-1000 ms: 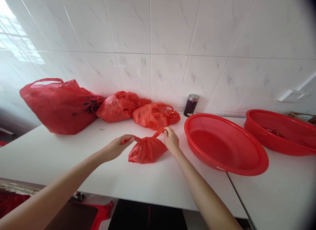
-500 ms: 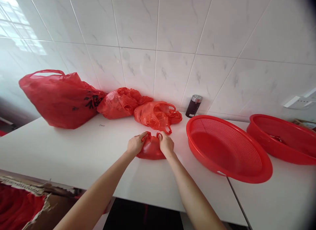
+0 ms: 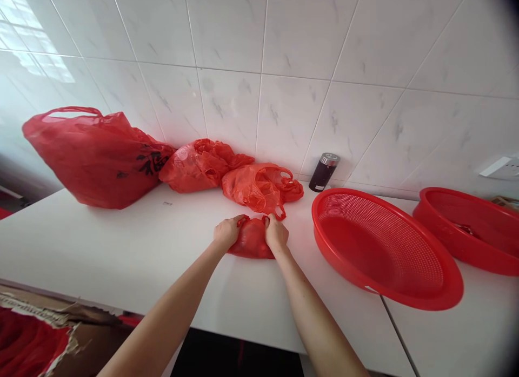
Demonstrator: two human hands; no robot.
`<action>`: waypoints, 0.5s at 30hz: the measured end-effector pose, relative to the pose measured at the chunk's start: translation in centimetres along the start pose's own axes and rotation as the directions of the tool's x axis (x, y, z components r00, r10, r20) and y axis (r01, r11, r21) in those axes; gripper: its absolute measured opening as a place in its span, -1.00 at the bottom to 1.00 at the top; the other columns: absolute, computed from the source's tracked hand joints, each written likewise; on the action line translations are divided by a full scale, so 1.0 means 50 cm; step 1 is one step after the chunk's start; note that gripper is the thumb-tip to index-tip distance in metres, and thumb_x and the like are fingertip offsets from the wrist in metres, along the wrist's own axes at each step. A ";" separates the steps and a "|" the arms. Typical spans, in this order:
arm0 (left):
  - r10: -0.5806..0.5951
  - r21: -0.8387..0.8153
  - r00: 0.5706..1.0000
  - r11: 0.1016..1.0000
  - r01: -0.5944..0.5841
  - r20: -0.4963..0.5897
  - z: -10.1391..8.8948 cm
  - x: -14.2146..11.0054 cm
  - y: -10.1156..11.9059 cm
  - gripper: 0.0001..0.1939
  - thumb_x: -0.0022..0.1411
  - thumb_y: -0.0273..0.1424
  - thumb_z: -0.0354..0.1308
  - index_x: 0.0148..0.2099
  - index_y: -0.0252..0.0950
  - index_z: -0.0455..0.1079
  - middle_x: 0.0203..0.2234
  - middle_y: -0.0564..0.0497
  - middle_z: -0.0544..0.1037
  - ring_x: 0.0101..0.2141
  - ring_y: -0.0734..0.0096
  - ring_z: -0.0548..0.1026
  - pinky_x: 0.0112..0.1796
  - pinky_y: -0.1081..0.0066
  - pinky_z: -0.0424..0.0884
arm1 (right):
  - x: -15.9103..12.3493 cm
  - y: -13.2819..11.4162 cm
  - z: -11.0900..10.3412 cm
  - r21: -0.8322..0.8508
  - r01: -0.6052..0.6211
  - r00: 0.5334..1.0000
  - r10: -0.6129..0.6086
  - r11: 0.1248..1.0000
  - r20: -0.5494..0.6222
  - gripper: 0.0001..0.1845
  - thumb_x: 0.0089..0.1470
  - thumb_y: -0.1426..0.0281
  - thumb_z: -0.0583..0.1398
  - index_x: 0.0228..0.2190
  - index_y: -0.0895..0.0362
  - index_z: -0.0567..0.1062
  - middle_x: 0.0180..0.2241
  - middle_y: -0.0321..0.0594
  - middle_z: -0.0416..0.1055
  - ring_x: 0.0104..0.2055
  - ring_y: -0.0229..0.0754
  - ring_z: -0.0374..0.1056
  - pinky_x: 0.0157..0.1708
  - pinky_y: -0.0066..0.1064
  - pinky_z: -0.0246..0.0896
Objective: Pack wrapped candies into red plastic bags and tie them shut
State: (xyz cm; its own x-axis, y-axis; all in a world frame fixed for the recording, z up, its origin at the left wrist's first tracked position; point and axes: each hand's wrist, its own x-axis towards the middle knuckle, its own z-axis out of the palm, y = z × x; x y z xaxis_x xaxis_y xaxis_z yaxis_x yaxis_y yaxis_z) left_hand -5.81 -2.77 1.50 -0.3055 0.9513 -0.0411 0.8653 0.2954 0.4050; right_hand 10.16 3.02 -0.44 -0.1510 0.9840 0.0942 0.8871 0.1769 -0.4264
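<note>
A small red plastic bag rests on the white table in front of me, with something bulging inside that I cannot make out. My left hand grips the bag's upper left edge between thumb and fingers. On the other side, my right hand is closed on its upper right edge. Just behind lies another filled red plastic bag, its loose handles hanging toward my right hand. To its left sits a further red bag.
A large red bag with black writing stands at the back left. A dark flask is by the wall. Toward the right are a red colander and a red basin. A torn cardboard box is below the table at left.
Both hands keep hold of the small bag's top edges, and its front looks slightly more drawn up. The whole view has shifted a little.
</note>
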 end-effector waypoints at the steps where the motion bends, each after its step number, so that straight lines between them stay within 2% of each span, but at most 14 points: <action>1: -0.003 0.006 1.000 1.000 0.003 0.000 0.002 0.001 -0.001 -0.65 0.34 -0.19 0.00 0.06 -0.25 0.36 -0.18 -0.07 0.53 -0.24 0.33 0.51 -0.16 0.19 0.44 | 0.001 0.000 0.001 -0.005 0.000 1.000 0.000 1.000 0.001 -0.68 0.31 0.27 -0.12 -0.16 0.06 0.37 -0.41 -0.22 0.49 -0.38 -0.15 0.39 -0.45 -0.40 0.01; 9: 0.025 0.036 0.999 0.999 -0.024 -0.032 0.016 -0.003 -0.008 -0.63 0.35 -0.21 -0.02 0.12 -0.21 0.33 -0.20 -0.06 0.54 -0.29 0.33 0.51 -0.22 0.22 0.42 | 0.000 0.000 0.003 -0.028 0.007 1.000 -0.007 1.000 0.001 -0.68 0.31 0.28 -0.13 -0.15 0.07 0.37 -0.38 -0.20 0.50 -0.37 -0.17 0.40 -0.43 -0.41 0.04; 13: 0.071 0.048 0.994 0.997 -0.067 -0.083 0.018 -0.018 -0.010 -0.61 0.35 -0.31 -0.09 0.17 0.05 0.29 -0.19 -0.01 0.57 -0.27 0.25 0.52 -0.28 0.29 0.35 | -0.008 -0.001 0.004 -0.029 0.009 1.000 -0.010 1.000 -0.012 -0.68 0.32 0.28 -0.13 -0.14 0.06 0.36 -0.37 -0.22 0.50 -0.36 -0.17 0.41 -0.42 -0.42 0.05; 15: 0.090 0.046 0.990 0.995 -0.086 -0.104 0.018 -0.027 -0.012 -0.58 0.35 -0.33 -0.12 0.19 0.12 0.26 -0.16 0.01 0.58 -0.25 0.23 0.53 -0.30 0.32 0.31 | -0.014 -0.002 0.003 -0.028 0.012 1.000 -0.013 1.000 -0.018 -0.68 0.32 0.27 -0.14 -0.14 0.06 0.36 -0.37 -0.23 0.50 -0.36 -0.18 0.41 -0.41 -0.42 0.05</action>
State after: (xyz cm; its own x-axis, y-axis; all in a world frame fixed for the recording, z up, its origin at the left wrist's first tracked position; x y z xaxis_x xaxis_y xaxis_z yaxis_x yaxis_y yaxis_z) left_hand -5.54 -4.16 0.48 -0.2660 0.9597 0.0907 0.9055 0.2165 0.3649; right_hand 10.12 2.32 -0.59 -0.1544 0.9812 0.1155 0.8970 0.1882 -0.3999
